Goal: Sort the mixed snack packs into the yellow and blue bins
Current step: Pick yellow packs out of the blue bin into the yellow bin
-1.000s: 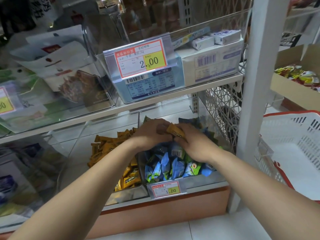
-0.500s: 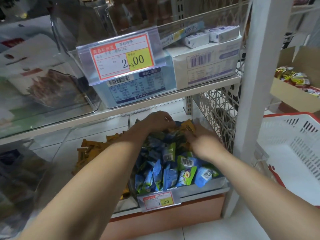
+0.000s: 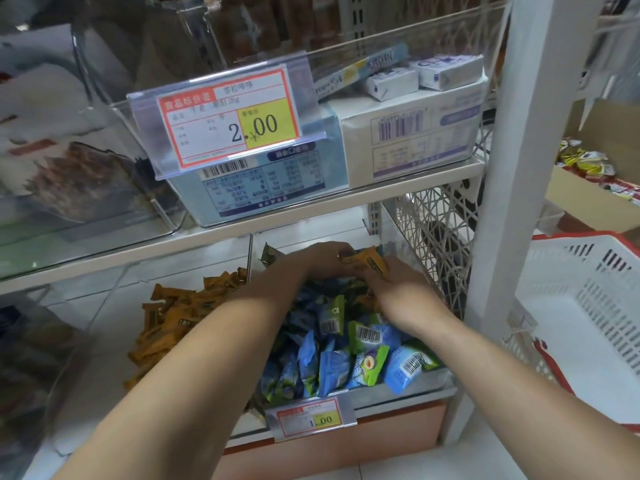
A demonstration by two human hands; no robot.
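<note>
On lower shelf, at the 12 o'clock end of the blue-pack bin (image 3: 431, 377): one orange pack (image 3: 367, 262) held above the blue packs (image 3: 332, 368). Left hand (image 3: 320, 261) fingers curl onto its 9 o'clock end; right hand (image 3: 403, 294) fingers pinch its 4 o'clock edge. Yellow-pack bin (image 3: 114, 306) sits touching at 9 o'clock, holding the yellow packs (image 3: 173, 317). White basket (image 3: 588, 306) stands at 3 o'clock.
</note>
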